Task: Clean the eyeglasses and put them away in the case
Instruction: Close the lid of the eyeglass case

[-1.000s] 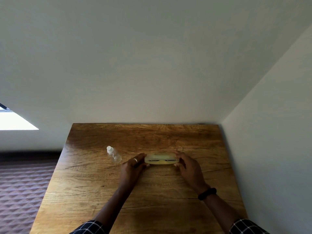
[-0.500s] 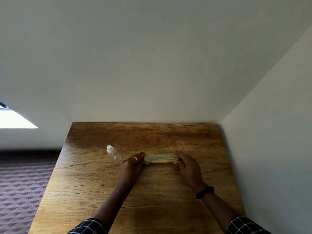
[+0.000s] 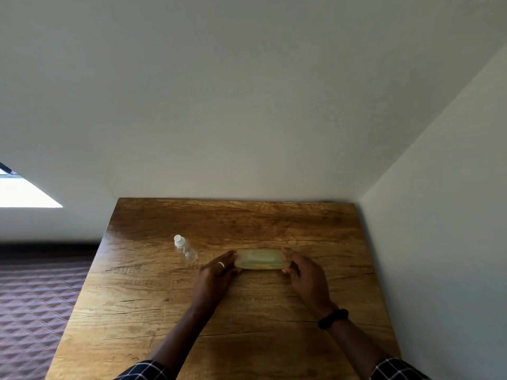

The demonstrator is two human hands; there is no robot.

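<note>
A clear bottle (image 3: 185, 248) is lying left of the case (image 3: 259, 259). The left hand (image 3: 216, 278) and right hand (image 3: 306, 278) are gripping the closed, translucent yellow case's ends on the table (image 3: 247, 220).

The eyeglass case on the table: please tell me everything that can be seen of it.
The eyeglass case is a pale yellow, translucent, oblong box with rounded corners; it looks like plastic. It lies flat on the wooden table, long side across, and seems closed. The left hand touches its left end, the right hand its right end. Its contents cannot be made out.
</note>
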